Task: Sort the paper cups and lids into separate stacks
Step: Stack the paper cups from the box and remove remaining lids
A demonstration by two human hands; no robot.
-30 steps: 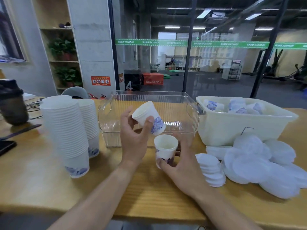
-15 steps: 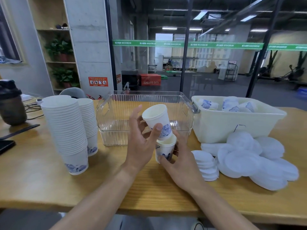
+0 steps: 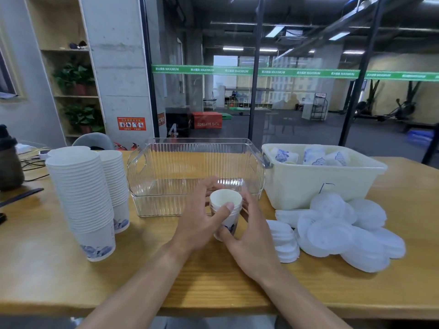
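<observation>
While both hands [image 3: 199, 224] grip them, two nested cups [image 3: 225, 211] stand upright.

I am sitting at a wooden counter [image 3: 59, 276], facing a glass wall [image 3: 297, 103] crossed by a green strip [image 3: 261, 71]. Beyond it, ceiling lights [image 3: 232, 48] are shining over a dark gym floor [image 3: 297, 136] and a red box [image 3: 206, 120]. To my left, potted plants [image 3: 73, 78] are sitting on wooden shelves [image 3: 64, 67] beside a concrete pillar [image 3: 116, 67].
</observation>
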